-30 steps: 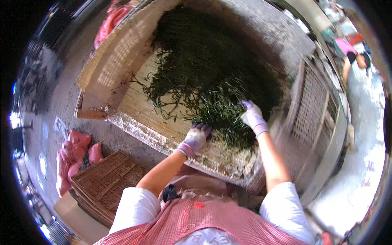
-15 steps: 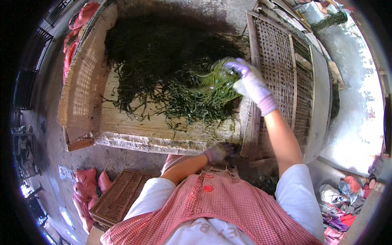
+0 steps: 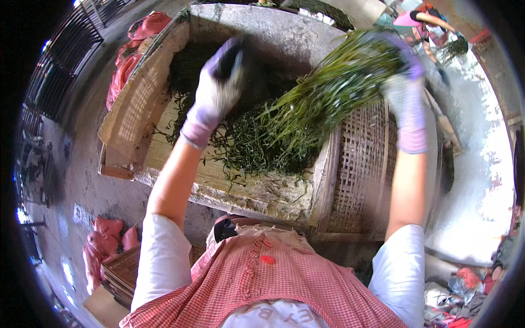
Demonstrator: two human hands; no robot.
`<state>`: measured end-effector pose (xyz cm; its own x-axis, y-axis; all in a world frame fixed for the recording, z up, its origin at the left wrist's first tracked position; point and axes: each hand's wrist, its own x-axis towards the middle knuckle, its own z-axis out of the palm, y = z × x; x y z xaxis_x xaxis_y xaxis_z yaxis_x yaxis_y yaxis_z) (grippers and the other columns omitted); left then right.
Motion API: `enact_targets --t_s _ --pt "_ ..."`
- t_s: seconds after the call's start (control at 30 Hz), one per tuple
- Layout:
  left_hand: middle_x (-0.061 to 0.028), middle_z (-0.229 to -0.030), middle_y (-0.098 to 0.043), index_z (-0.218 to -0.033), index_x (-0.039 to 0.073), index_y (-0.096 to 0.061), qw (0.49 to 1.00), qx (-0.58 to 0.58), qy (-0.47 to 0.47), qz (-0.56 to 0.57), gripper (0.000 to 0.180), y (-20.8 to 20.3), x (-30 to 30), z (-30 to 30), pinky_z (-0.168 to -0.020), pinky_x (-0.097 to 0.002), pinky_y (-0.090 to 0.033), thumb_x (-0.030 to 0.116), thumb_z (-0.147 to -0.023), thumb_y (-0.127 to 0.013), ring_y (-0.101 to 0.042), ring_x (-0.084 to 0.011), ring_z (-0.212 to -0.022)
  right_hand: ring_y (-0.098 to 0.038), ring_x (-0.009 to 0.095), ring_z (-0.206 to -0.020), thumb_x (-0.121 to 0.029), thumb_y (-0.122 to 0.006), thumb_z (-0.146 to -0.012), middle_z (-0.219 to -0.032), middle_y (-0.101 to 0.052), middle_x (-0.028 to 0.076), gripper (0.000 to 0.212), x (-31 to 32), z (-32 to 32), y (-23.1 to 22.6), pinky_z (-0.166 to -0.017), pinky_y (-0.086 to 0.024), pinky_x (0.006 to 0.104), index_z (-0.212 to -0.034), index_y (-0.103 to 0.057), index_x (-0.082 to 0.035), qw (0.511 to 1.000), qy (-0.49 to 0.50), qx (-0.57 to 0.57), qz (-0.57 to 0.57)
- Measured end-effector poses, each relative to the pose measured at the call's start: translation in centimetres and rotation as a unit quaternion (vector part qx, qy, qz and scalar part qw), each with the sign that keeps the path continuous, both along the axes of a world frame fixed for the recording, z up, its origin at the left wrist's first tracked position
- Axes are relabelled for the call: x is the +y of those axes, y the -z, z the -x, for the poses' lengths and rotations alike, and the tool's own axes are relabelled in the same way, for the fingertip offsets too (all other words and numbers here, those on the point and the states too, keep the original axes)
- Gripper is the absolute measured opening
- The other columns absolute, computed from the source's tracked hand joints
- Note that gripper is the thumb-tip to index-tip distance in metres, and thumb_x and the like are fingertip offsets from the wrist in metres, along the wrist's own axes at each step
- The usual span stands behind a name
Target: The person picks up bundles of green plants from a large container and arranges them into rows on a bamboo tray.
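A dark green heap of seaweed point(image 3: 273, 147) lies in a wide wooden trough point(image 3: 262, 199). On the right, my right hand point(image 3: 403, 87), in a white and purple glove, is closed on a long bunch of seaweed point(image 3: 339, 76). The strands are lifted and stretch down left toward the heap, blurred by motion. My left hand point(image 3: 221, 90), in a matching glove, is raised over the left part of the heap. Its fingers are smeared and dark, so whether they hold anything is unclear.
A woven slatted panel point(image 3: 361, 164) in a wooden frame borders the trough on the right. Pink sacks point(image 3: 104, 240) and stacked brown woven trays point(image 3: 123, 270) stand at lower left. Another person point(image 3: 421, 22) works at the far right with a dark bundle. Bags and cloths point(image 3: 454, 295) lie lower right.
My left hand has come up from the trough's front edge to above the heap. My right hand has moved right and away, pulling a bunch of seaweed up. The view has shifted slightly.
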<state>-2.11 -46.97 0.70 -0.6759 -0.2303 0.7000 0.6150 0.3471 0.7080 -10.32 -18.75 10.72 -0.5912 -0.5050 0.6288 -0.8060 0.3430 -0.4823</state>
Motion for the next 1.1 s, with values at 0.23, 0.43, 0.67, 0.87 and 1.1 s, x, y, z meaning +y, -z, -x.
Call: enact_targets --t_s 0.23,0.43,0.67,0.87,1.1 --pt "-0.0186 -0.106 -0.060 -0.099 0.002 -0.060 0.916 -0.020 0.054 0.396 0.042 -8.3 10.6 1.5 -0.092 -0.0382 -0.044 0.033 -0.072 -0.069 -0.056 -0.0331 -0.102 -0.060 0.026 -0.088 -0.020 -0.059 -0.076 -0.096 -0.063 0.014 0.026 11.1 6.6 -19.6 -0.077 -0.048 0.0373 -0.097 -0.063 -0.006 0.767 0.261 0.494 -0.315" --pt "-0.0186 -0.132 -0.045 -0.133 0.008 -0.043 0.899 -0.064 0.036 0.432 0.059 14.7 9.7 -3.3 -0.105 -0.0408 -0.033 0.029 -0.081 -0.062 -0.043 -0.0334 -0.123 -0.058 0.029 -0.095 -0.028 -0.065 -0.076 -0.111 -0.060 0.010 0.041 14.9 11.5 -19.9 -0.077 -0.048 0.0409 -0.112 -0.059 -0.010 0.838 0.219 0.410 -0.286" --pt "-0.0156 -0.141 -0.034 -0.143 0.002 -0.016 0.947 0.003 0.307 -0.090 0.098 2.3 13.7 -1.6 -0.106 -0.0338 -0.026 0.031 -0.071 -0.077 -0.036 -0.0229 -0.127 -0.056 0.024 -0.073 -0.016 -0.059 -0.077 -0.092 -0.060 0.010 0.036 3.5 7.8 -10.2 -0.062 -0.047 0.0362 -0.112 -0.058 -0.010 0.957 0.177 0.161 -0.164" --pt "-0.0106 -0.110 -0.056 -0.123 0.001 -0.044 0.914 -0.276 0.273 -0.117 0.053 12.1 20.9 -4.1 -0.094 -0.0332 -0.039 0.018 -0.080 -0.069 -0.050 -0.0205 -0.103 -0.054 0.019 -0.054 -0.005 -0.053 -0.077 -0.075 -0.060 0.010 0.035 -9.3 4.1 -1.7 -0.049 -0.046 0.0321 -0.112 -0.057 -0.010 0.974 0.111 -0.029 -0.198" --pt "0.0075 -0.069 -0.049 -0.120 0.012 -0.054 0.766 -0.440 0.307 -0.355 0.036 4.3 15.6 1.3 -0.038 -0.0181 -0.029 0.034 -0.091 -0.053 -0.037 -0.0017 -0.047 -0.049 0.010 -0.055 0.002 -0.058 -0.078 -0.076 -0.058 0.008 0.050 5.3 6.3 13.7 -0.044 -0.041 0.0248 -0.125 -0.050 -0.009 0.860 -0.222 -0.454 -0.068"
